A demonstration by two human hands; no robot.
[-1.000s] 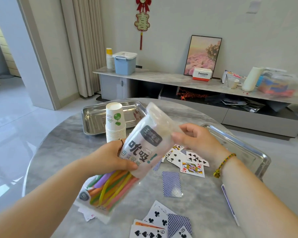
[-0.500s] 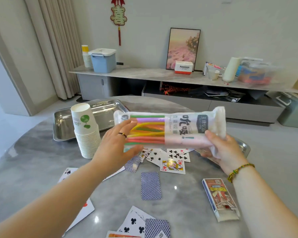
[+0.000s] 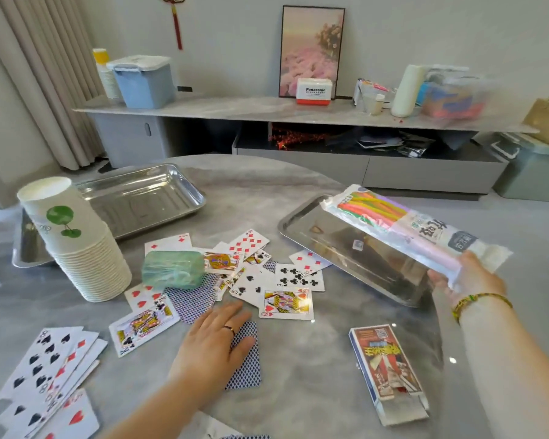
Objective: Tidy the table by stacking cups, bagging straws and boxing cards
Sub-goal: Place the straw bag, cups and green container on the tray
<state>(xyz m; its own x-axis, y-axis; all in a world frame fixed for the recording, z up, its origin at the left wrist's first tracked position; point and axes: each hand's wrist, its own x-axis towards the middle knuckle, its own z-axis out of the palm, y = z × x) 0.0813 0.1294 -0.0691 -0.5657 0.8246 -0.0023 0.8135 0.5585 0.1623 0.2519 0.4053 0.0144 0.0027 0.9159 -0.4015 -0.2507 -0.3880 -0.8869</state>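
My right grip [image 3: 469, 280] pinches the crinkly plastic straw bag [image 3: 403, 229] by its end, over the shiny steel tray [image 3: 298, 217]. My left grip [image 3: 213, 340] lies flat, fingers straight, on a face-down card [image 3: 248, 372]. Straws seem bagged; next, I reckon, set the bag down and gather the slick cards [image 3: 286, 304] for the open cardboard box [image 3: 387, 369].

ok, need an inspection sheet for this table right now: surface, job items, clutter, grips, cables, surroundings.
Surface: grey marble-look table, left tray and right tray on it, both steel.
Job's things: cup stack upright by left tray; playing cards scattered loose; card box lying flat, near end looks open; straw bag above right tray.
Clutter: green wrapped block on the cards.
Grips: left hand flat on a face-down card; right hand holds the straw bag's end.
Cables: nothing seen.
Surroundings: sideboard with blue bin and framed picture; curtain at left.
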